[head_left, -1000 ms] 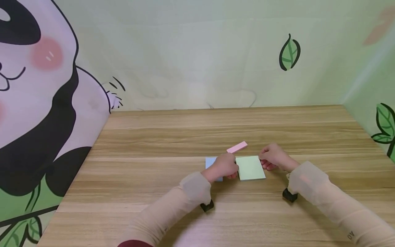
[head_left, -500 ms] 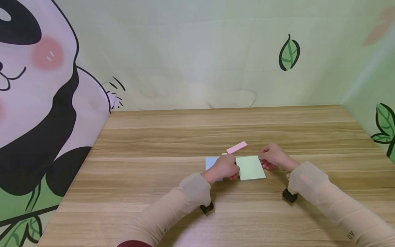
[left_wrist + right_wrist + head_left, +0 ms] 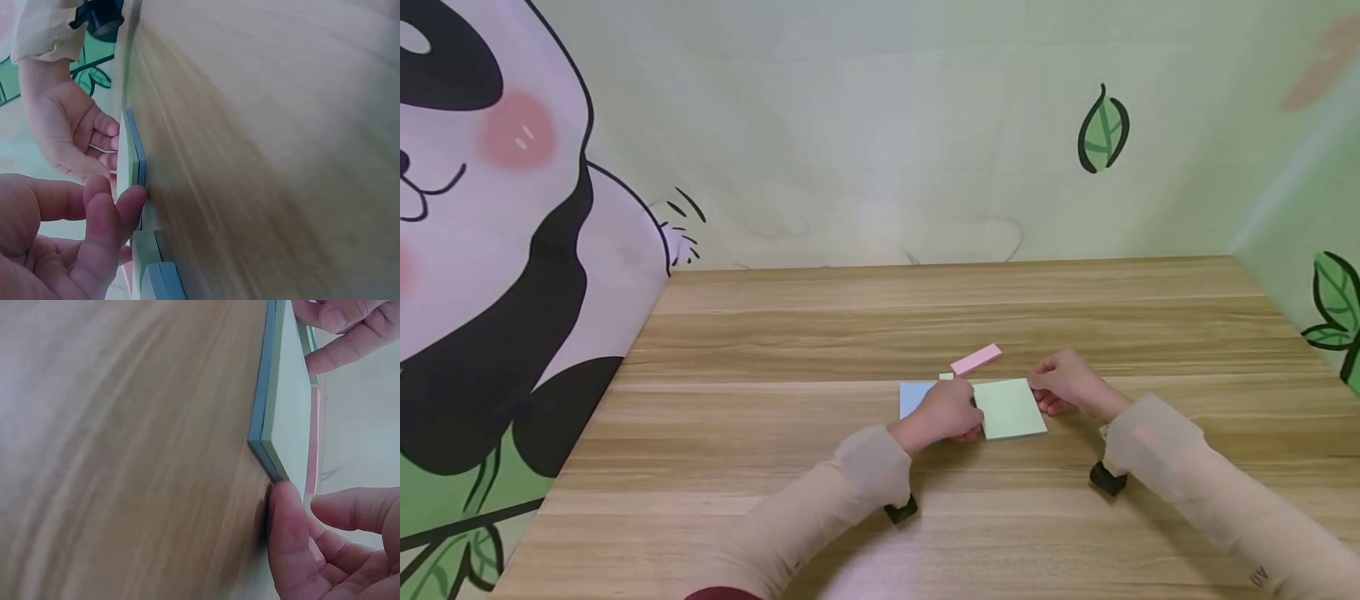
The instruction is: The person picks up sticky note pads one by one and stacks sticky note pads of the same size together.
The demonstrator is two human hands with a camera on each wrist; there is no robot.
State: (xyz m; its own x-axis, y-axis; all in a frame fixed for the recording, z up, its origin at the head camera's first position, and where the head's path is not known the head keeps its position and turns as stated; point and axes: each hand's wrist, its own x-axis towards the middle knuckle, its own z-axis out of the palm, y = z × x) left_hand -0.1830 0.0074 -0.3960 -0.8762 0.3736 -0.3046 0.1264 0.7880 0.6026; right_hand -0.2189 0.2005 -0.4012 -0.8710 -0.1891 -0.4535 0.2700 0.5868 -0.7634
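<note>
- Blue sticky-note pad (image 3: 916, 397), partly behind the left hand (image 3: 945, 410), whose bent fingers touch the green stack; pinching unclear.
- Pink strip pad (image 3: 976, 358), nearer the desk's (image 3: 775, 325) far edge.
- Green-topped sticky-note stack (image 3: 1011, 408), midway between side edges.
- Right hand (image 3: 1066, 384): bent fingers touch its corner; pinching unclear.

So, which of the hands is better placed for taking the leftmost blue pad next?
Probably the left hand: in the head view it partly covers the blue pad. The right hand is farther, across the green pad.

Head view high, forward-down over surface (image 3: 805, 342); wrist views low, close, sideways, green pad (image 3: 1011, 408) common to both.
</note>
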